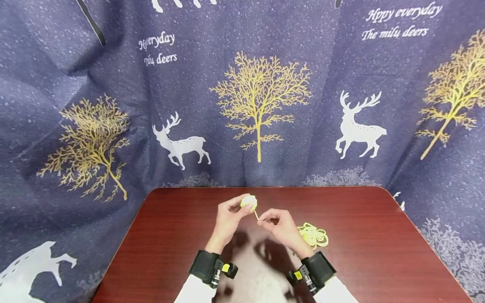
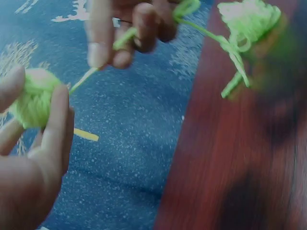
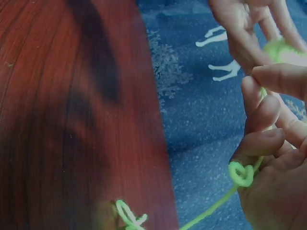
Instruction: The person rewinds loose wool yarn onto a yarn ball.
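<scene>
A small wound ball of yellow-green yarn (image 1: 249, 202) is held up above the table between the thumb and fingers of my left hand (image 1: 228, 221). From the ball a short taut strand (image 2: 82, 80) runs to my right hand (image 1: 279, 227), which pinches it between thumb and forefinger. Past that pinch, the yarn passes through the right hand's curled fingers, and a small loop (image 3: 241, 175) hangs out by the palm. Its trailing length leads down to a loose heap of the same yarn (image 1: 313, 235) on the table, just right of the right hand.
The reddish-brown wooden table (image 1: 182, 235) has rounded back corners. Behind it hangs a dark blue curtain (image 1: 288, 168) printed with deer and trees. Black bands with small cameras (image 1: 229, 269) circle both wrists, below white sleeves.
</scene>
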`<state>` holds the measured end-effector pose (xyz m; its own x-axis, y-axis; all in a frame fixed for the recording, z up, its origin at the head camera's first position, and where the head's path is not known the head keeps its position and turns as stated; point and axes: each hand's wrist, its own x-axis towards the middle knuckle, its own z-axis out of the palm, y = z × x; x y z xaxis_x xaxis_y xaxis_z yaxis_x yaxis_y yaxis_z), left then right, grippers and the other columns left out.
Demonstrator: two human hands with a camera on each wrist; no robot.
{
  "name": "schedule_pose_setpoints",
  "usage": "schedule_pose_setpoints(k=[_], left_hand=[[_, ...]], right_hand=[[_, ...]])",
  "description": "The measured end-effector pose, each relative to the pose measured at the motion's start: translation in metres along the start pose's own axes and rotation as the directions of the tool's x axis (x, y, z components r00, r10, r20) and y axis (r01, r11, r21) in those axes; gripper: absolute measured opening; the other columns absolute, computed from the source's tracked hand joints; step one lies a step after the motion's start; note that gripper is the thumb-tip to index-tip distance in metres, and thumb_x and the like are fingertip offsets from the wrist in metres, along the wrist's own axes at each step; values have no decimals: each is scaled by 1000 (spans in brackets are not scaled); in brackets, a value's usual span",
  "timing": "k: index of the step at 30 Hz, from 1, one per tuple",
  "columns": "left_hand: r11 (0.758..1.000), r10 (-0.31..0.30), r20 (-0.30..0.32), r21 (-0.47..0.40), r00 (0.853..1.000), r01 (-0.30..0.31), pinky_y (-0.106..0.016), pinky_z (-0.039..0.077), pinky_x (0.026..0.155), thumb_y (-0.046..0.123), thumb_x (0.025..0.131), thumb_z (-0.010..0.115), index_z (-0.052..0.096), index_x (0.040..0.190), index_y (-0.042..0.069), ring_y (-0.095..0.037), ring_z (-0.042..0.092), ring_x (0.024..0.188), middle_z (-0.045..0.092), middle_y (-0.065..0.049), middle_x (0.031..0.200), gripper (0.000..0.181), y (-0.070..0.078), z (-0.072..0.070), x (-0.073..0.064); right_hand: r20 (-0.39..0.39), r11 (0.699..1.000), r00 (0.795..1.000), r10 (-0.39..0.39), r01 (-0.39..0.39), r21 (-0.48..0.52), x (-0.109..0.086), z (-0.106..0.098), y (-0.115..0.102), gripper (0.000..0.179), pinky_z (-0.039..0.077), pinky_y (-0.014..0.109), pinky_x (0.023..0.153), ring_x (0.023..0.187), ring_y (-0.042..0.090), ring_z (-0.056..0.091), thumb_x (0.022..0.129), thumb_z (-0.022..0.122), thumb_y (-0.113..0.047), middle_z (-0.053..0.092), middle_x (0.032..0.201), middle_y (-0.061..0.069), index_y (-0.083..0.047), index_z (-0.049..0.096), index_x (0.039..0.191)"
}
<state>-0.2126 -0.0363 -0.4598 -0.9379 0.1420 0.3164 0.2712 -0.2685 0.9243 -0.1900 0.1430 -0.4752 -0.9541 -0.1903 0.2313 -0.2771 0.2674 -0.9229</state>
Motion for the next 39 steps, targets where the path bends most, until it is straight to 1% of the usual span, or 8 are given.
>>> schedule_pose_setpoints(k=[3, 6, 11, 14, 20, 30, 33, 39], left_hand=[[966, 68, -45, 252, 997, -55, -36, 50, 80, 21, 77, 72, 64, 113, 6, -24, 62, 95, 64, -12, 105, 39, -3, 0, 2], [865, 119, -44, 495, 992, -82, -30, 50, 76, 26, 77, 72, 65, 112, 12, -20, 62, 89, 63, -6, 101, 39, -7, -2, 2], [749, 78, 43, 657, 996, -87, -25, 49, 75, 27, 78, 71, 65, 114, 12, -16, 57, 87, 58, -2, 96, 39, -13, -6, -1], [713, 15, 103, 696, 995, -83, -24, 48, 71, 28, 79, 70, 64, 114, 12, -13, 55, 82, 55, -1, 93, 39, -16, -8, -5], [776, -139, 241, 629, 960, -46, -25, 51, 61, 27, 81, 67, 64, 115, 13, -10, 59, 70, 49, -4, 90, 36, -18, -13, -10], [771, -200, 455, 620, 868, -147, -27, 48, 74, 28, 75, 73, 66, 106, 12, -11, 58, 83, 61, 3, 93, 36, -8, -18, -13], [809, -229, 476, 578, 849, -105, -29, 50, 74, 25, 75, 72, 64, 106, 10, -12, 60, 81, 62, 2, 94, 35, -4, -18, -15], [928, -207, 552, 371, 808, -16, -35, 49, 80, 13, 81, 66, 61, 111, 3, -19, 61, 90, 64, -8, 100, 32, 3, -18, -19]], right_hand=[[-4, 998, 999, -51, 51, -39, 0, 1, -2, 8, 47, 29, 56, 62, 19, 56, 77, 71, -20, 65, 76, 0, -16, 65, 83], [-20, 995, 997, -80, 78, -67, 1, 0, -3, 8, 47, 29, 56, 61, 16, 56, 77, 71, -20, 65, 75, -4, -19, 65, 82], [-56, 997, 997, -58, 56, -50, 3, -6, -3, 10, 47, 28, 56, 61, 15, 56, 76, 72, -17, 65, 75, -3, -16, 65, 84], [-74, 1000, 997, -25, 24, -10, 5, -11, -3, 12, 47, 30, 57, 63, 17, 57, 76, 72, -17, 65, 77, 2, -13, 66, 85], [-111, 974, 988, 107, -81, 213, 9, -23, -5, 22, 38, 26, 43, 52, 15, 47, 74, 74, -21, 63, 78, 11, -6, 66, 89], [-200, 886, 959, 199, -89, 456, 15, -40, -5, 35, 30, 20, 44, 49, 9, 39, 72, 75, -17, 63, 75, 8, 5, 62, 96], [-199, 857, 961, 194, -68, 510, 15, -43, -4, 33, 25, 21, 44, 47, 8, 34, 75, 72, -14, 62, 74, 7, 7, 60, 98], [-223, 835, 953, 207, -53, 548, 17, -45, 2, 33, 24, 20, 44, 48, 9, 35, 78, 70, -14, 63, 77, 4, 8, 59, 100]])
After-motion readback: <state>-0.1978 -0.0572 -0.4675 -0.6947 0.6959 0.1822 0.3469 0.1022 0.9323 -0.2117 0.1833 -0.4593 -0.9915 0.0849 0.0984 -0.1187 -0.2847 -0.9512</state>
